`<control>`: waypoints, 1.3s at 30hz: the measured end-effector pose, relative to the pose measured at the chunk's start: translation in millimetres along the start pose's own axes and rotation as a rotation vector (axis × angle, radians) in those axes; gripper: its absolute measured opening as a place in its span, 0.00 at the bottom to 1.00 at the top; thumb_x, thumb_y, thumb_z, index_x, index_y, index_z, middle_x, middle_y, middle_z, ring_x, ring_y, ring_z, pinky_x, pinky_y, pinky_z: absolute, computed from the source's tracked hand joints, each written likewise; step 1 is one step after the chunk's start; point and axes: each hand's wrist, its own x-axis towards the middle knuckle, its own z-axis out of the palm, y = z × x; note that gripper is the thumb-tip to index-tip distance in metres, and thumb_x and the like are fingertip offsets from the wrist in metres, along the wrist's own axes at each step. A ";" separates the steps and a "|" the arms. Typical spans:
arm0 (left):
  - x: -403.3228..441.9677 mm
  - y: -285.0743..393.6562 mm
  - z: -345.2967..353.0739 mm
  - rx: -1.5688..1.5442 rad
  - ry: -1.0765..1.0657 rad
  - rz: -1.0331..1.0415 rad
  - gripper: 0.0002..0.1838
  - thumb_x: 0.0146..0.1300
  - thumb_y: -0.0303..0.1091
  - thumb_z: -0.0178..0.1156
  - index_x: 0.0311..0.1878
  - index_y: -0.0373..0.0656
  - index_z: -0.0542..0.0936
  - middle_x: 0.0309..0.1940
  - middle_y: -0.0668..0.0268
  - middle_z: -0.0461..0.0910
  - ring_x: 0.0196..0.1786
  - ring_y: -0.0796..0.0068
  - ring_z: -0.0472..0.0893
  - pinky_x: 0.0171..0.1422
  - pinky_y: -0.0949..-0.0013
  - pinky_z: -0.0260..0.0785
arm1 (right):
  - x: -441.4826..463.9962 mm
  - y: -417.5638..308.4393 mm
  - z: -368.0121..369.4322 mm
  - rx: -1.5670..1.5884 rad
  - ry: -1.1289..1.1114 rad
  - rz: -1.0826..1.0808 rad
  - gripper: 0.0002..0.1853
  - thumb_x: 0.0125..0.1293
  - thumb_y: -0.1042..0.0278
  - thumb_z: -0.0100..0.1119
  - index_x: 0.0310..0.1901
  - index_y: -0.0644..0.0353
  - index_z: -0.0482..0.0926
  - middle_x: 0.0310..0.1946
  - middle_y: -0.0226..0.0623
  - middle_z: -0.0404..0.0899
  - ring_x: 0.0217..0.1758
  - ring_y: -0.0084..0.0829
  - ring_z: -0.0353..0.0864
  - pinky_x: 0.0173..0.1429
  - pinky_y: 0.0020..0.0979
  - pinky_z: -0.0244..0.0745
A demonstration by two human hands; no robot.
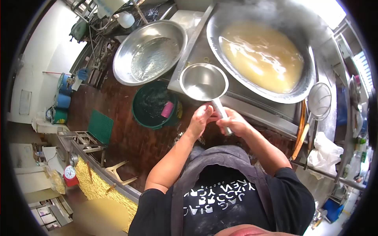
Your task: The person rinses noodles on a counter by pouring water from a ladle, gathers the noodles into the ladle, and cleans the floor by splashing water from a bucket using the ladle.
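A metal dipper (199, 84) with a round, deep bowl is held out in front of me, over the near edge of the steel stove. My right hand (233, 122) is closed around its straight handle. Close against the handle from the other side, my left hand (201, 121) has its fingers curled at it, partly hidden where both hands meet. Inside the dipper's bowl I see only bare shiny metal. Beyond it sits a big metal pot (258, 96) of steaming, cloudy yellowish liquid (256, 59).
A wide metal basin (128, 76) and a green bucket (138, 114) with a pink object (167, 109) stand left. Right are a mesh strainer (319, 98), wooden-handled tools and a white plastic bag (325, 154). Yellow noodles (92, 179) and a red scale (71, 179) lie behind left.
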 end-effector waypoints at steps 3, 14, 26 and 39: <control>-2.6 22.6 -53.1 -0.208 0.274 -0.098 0.31 0.70 0.57 0.60 0.55 0.34 0.78 0.45 0.58 0.85 0.49 0.66 0.85 0.55 0.60 0.78 | 69.0 31.6 50.6 -0.112 -0.084 0.090 0.22 0.57 0.73 0.64 0.55 0.63 0.74 0.39 0.34 0.82 0.27 0.23 0.79 0.31 0.27 0.76; 8.5 91.2 -182.7 -0.168 0.595 -0.085 0.10 0.62 0.25 0.63 0.41 0.45 0.71 0.23 0.68 0.72 0.23 0.75 0.76 0.25 0.66 0.75 | 292.8 29.9 4.5 -0.613 -0.575 0.165 0.17 0.71 0.61 0.63 0.54 0.64 0.83 0.42 0.35 0.88 0.45 0.29 0.85 0.54 0.34 0.80; 193.5 151.0 -192.9 0.130 0.474 -0.233 0.12 0.58 0.27 0.65 0.42 0.41 0.72 0.22 0.67 0.73 0.20 0.76 0.75 0.21 0.70 0.72 | 540.0 25.9 -133.2 -0.822 0.635 -0.157 0.15 0.64 0.64 0.59 0.49 0.60 0.84 0.46 0.49 0.87 0.53 0.45 0.86 0.61 0.38 0.78; 325.1 152.4 -207.7 0.473 0.414 -0.300 0.06 0.59 0.29 0.65 0.31 0.38 0.79 0.20 0.67 0.76 0.19 0.78 0.76 0.21 0.69 0.75 | 644.0 80.1 -255.8 -0.952 1.521 -0.103 0.19 0.73 0.59 0.46 0.52 0.64 0.79 0.56 0.55 0.79 0.61 0.48 0.78 0.63 0.43 0.72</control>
